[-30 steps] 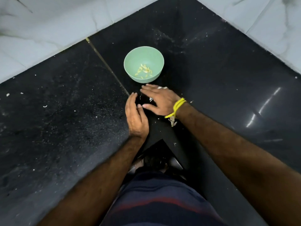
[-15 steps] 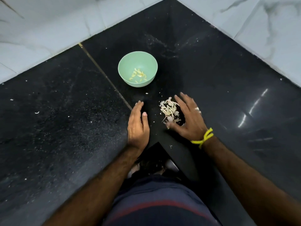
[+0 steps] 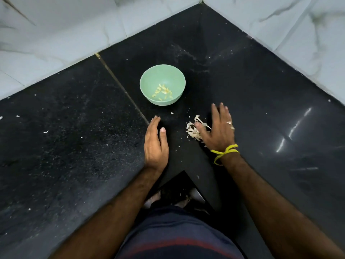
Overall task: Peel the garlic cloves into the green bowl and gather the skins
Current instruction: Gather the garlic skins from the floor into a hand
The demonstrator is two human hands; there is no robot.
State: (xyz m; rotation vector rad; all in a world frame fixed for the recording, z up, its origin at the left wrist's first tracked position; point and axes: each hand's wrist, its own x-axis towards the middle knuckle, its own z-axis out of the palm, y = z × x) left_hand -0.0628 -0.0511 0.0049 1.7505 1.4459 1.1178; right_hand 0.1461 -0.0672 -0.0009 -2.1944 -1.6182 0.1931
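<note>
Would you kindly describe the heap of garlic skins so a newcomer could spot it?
On the black countertop, look nearer than the green bowl. The garlic skins lie by the right hand: a pale papery heap, unlike the scattered single flecks.

Green bowl (image 3: 147,85) of peeled cloves (image 3: 162,92), right hand (image 3: 217,130) on skins (image 3: 192,130)

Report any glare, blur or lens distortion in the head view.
Head view: bright streaks of glare on the black counter at right; wide-angle bending of the wall edges; green bowl and skins sharp enough, fine detail soft.
</note>
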